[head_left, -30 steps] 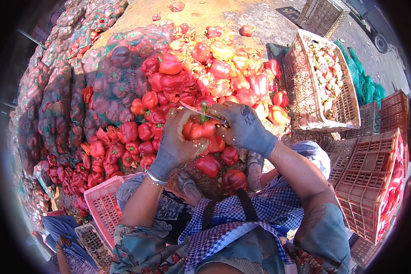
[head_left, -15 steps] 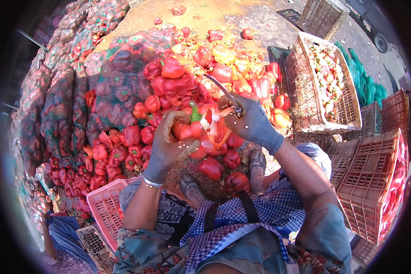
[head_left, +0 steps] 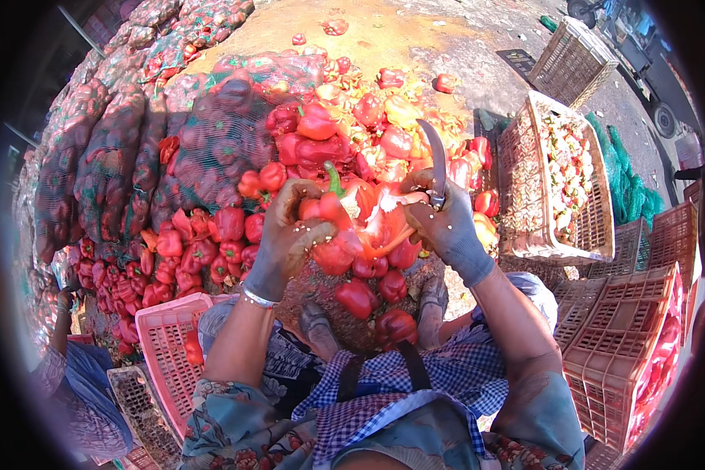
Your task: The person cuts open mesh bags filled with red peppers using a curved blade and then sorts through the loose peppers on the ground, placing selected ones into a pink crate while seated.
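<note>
A red bell pepper (head_left: 338,244), cut open with pale flesh and a green stem (head_left: 334,178) showing, is held between my gloved hands over the pile. My left hand (head_left: 283,235) wraps round its left side, fingers curled on the skin. With my right hand (head_left: 453,231) I grip a curved knife (head_left: 437,160), its blade standing up above the knuckles, while the thumb and fingertips pinch the pepper's torn right edge. Small pale seeds stick to both gloves. Behind my hands spreads a heap of red bell peppers (head_left: 317,121), some orange or yellow in the bright sun.
Mesh sacks of peppers (head_left: 223,137) stand at the left. A crate (head_left: 517,184) of pepper cores is at the right, beside green netting (head_left: 623,176) and stacked crates (head_left: 615,356). A pink crate (head_left: 164,337) sits by my left leg. Another person's arm (head_left: 59,321) shows at lower left.
The knife blade has swung from pointing far left to nearly upright. My right hand has turned and drawn slightly right, and the pepper is spread wider. The whole view has shifted a little.
</note>
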The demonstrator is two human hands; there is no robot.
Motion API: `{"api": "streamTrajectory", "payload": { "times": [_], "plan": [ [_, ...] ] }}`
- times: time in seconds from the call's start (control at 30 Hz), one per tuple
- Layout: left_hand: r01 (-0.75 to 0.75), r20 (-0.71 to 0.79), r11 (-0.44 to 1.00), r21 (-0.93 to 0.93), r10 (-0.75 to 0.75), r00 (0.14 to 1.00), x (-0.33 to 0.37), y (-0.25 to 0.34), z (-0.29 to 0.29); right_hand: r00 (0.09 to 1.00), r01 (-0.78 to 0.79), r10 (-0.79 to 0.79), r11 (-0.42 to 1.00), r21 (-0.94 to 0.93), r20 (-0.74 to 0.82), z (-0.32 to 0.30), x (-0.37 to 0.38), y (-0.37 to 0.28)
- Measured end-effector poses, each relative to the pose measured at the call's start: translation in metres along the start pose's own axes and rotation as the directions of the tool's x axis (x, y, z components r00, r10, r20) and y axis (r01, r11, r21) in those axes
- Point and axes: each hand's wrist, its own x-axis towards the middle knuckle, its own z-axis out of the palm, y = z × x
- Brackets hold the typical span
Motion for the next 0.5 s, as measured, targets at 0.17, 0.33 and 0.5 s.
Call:
{"api": "streamTrajectory", "payload": {
  "times": [0.17, 0.33, 0.5],
  "plan": [
    [-0.021, -0.038, 0.983, -0.182, 0.014, 0.999, 0.000, -0.002, -0.005, 0.990, -0.131, 0.136, 0.981, 0.144, -0.032, 0.004, -0.005, -0.012],
    [-0.069, -0.171, 0.858, -0.508, -0.022, 0.985, 0.006, 0.000, -0.007, 0.906, -0.416, 0.423, 0.874, 0.251, 0.027, -0.009, 0.000, 0.008],
    [-0.137, -0.221, 0.806, -0.576, 0.008, 0.975, 0.012, -0.004, -0.011, 0.936, -0.322, 0.350, 0.896, 0.307, -0.039, 0.000, -0.001, -0.001]
  ]
}}
